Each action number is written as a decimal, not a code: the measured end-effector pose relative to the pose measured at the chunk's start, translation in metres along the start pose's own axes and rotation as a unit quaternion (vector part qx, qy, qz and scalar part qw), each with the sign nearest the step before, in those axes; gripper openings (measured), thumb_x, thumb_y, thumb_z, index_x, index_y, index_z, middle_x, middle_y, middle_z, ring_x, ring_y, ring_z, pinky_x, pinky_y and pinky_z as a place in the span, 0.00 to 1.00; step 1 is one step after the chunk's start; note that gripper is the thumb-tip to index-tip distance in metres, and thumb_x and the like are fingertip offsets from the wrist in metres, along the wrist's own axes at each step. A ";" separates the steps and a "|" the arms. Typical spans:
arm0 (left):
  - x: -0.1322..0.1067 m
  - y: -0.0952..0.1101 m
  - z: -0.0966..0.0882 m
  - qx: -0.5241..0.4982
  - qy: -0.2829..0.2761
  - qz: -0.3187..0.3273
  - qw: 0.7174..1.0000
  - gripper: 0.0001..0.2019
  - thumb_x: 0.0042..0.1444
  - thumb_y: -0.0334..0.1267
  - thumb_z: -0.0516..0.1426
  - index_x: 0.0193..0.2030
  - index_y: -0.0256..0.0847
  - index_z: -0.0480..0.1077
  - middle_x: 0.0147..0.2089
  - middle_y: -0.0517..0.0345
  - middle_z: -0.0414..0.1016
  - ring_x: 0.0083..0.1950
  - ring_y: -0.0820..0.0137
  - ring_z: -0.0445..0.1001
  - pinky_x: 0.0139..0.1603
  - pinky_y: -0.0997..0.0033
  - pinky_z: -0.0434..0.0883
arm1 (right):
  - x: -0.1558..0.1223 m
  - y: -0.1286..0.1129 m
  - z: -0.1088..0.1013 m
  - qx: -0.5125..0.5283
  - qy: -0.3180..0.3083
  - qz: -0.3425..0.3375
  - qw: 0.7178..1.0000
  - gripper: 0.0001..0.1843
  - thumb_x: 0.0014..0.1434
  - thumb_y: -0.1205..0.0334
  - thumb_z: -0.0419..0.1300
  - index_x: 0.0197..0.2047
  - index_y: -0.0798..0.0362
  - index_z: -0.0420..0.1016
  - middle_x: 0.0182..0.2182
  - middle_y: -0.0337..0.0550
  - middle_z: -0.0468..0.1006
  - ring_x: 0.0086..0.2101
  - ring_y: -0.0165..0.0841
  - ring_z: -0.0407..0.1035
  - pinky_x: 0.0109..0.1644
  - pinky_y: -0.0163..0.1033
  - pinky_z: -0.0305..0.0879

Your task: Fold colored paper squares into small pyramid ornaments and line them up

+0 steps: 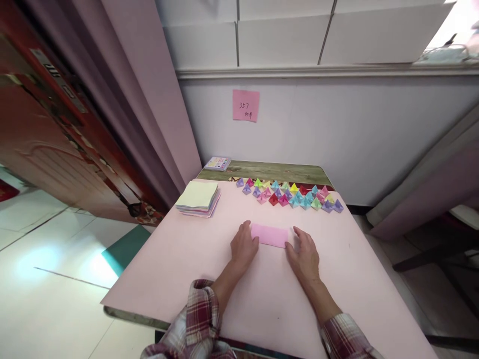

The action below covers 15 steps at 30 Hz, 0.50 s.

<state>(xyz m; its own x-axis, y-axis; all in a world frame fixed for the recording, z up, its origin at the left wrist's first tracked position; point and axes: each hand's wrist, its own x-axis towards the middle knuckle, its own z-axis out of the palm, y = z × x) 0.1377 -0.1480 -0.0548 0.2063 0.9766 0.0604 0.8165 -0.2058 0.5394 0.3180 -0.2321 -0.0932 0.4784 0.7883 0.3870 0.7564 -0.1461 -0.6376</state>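
Note:
A pink sheet of paper [270,235], folded into a long rectangle, lies flat on the pale pink table cover [179,259]. At its left end rests my left hand [244,244], fingers stretched forward and thumb touching the near left corner. My right hand [305,253] is at the right end, its thumb at the near right corner and its fingers spread from the thumb. Beyond the hands stand several small folded paper pieces [284,199] in many colours, set out in rows.
A stack of coloured paper sheets [197,195] lies on the table's left side. Behind it, at the far left corner, sits a printed packet [217,163]. A pink note [246,105] with handwriting is stuck to the wall. A purple curtain [149,99] hangs at the left.

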 end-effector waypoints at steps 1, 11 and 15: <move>-0.001 -0.002 0.001 -0.008 0.007 0.002 1.000 0.22 0.54 0.33 0.56 0.56 0.42 0.61 0.49 0.52 0.71 0.48 0.63 0.72 0.46 0.66 0.67 | 0.000 -0.001 -0.001 -0.002 -0.003 0.002 1.000 0.27 0.57 0.54 0.55 0.59 0.52 0.64 0.53 0.50 0.71 0.52 0.42 0.65 0.53 0.47 0.63; -0.013 -0.014 0.008 -0.076 0.049 0.044 0.995 0.20 0.54 0.32 0.57 0.54 0.43 0.61 0.50 0.53 0.69 0.52 0.65 0.71 0.50 0.66 0.68 | 0.068 -0.025 0.000 -0.146 -0.203 0.065 0.966 0.32 0.42 0.42 0.67 0.47 0.51 0.72 0.43 0.50 0.76 0.39 0.43 0.73 0.36 0.42 0.63; -0.013 -0.015 0.008 -0.090 0.054 0.057 0.993 0.20 0.54 0.31 0.56 0.54 0.43 0.61 0.50 0.52 0.68 0.53 0.64 0.70 0.51 0.65 0.68 | 0.084 -0.023 0.010 -0.149 -0.227 0.065 0.960 0.24 0.32 0.44 0.72 0.29 0.50 0.74 0.25 0.42 0.77 0.29 0.40 0.73 0.31 0.39 0.61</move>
<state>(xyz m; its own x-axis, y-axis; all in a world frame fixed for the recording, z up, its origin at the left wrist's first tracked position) 0.1269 -0.1585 -0.0705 0.2257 0.9504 0.2139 0.6798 -0.3109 0.6643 0.3364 -0.1567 -0.0531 0.3853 0.9211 -0.0561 0.8294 -0.3723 -0.4164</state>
